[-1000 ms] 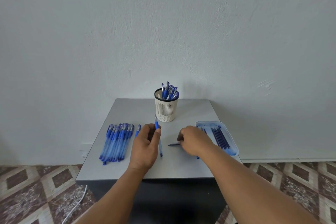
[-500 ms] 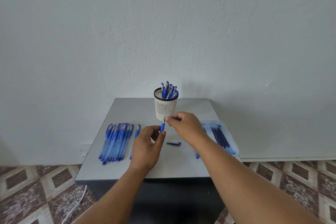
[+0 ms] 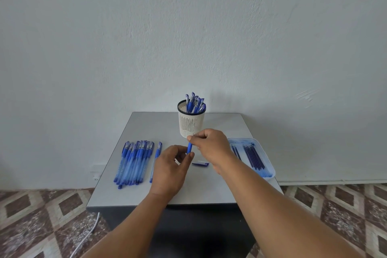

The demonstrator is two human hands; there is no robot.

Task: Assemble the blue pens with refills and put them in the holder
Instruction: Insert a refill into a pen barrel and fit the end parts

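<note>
Blue runs through nearly everything on the grey counter (image 3: 219,190). Over its middle, both hands meet on one pen (image 3: 190,147), which stands almost upright. The left hand (image 3: 168,170) pinches the pen's lower part, the thumb and forefinger closed around it, while the rest of the barrel is hidden behind the palm. The right hand (image 3: 211,145) reaches in from the right edge side and has its fingers (image 3: 191,138) closed on the pen's top end, just in front of the holder's base.

The holder (image 3: 191,121), a white slotted cup with a dark rim, stands near the far edge, about midway along it. Finished pens (image 3: 194,101) stick out of its top, leaning toward the right.

Along the left edge lies a row of pens (image 3: 134,162), packed side by side and touching, their capped ends pointing toward the far edge. One more single pen (image 3: 156,161) lies just beside that row, slightly apart, between the row and the left hand.

A loose pen cap (image 3: 200,164) lies flat on the counter below the right hand, between the two wrists.

At the right edge sits a pale blue tray (image 3: 269,166), partly overhanging it, with dark blue refills (image 3: 254,158) lying lengthwise inside. The right forearm covers the tray's near left corner.
</note>
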